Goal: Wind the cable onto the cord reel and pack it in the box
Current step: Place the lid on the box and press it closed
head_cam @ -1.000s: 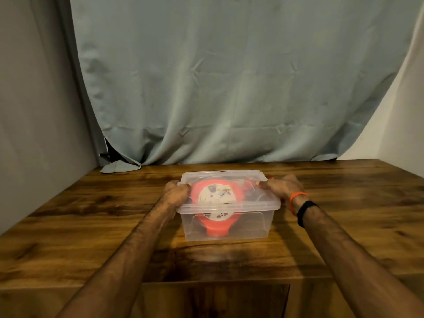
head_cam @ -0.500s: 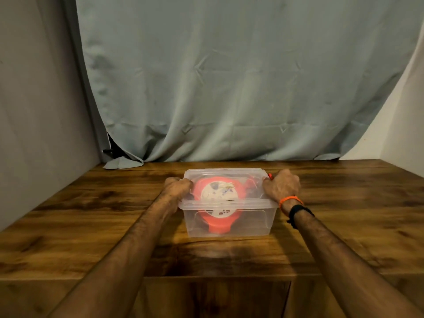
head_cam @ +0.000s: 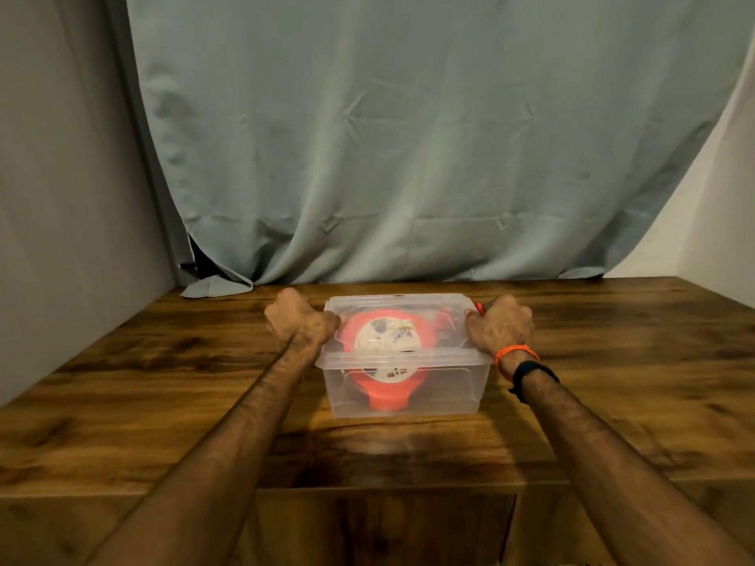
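Observation:
A clear plastic box [head_cam: 449,392] stands in the middle of the wooden table [head_cam: 163,394], with its clear lid [head_cam: 408,304] on top. Inside lies the red cord reel [head_cam: 388,396] with a white round label, seen through the plastic. My left hand [head_cam: 300,322] grips the lid's left edge with fingers curled. On the lid's right edge rests my right hand [head_cam: 500,326], fingers curled over the rim. A small red piece [head_cam: 480,307] shows at the right rim by my fingertips. The cable itself is hard to make out.
A grey-blue curtain [head_cam: 408,136] hangs behind the table, its hem resting on the back left corner. Walls close in on the left and right. Bare wood surrounds the box on all sides.
Both hands have slid back along the lid's side edges toward its far end. The box sits a little farther from me in view.

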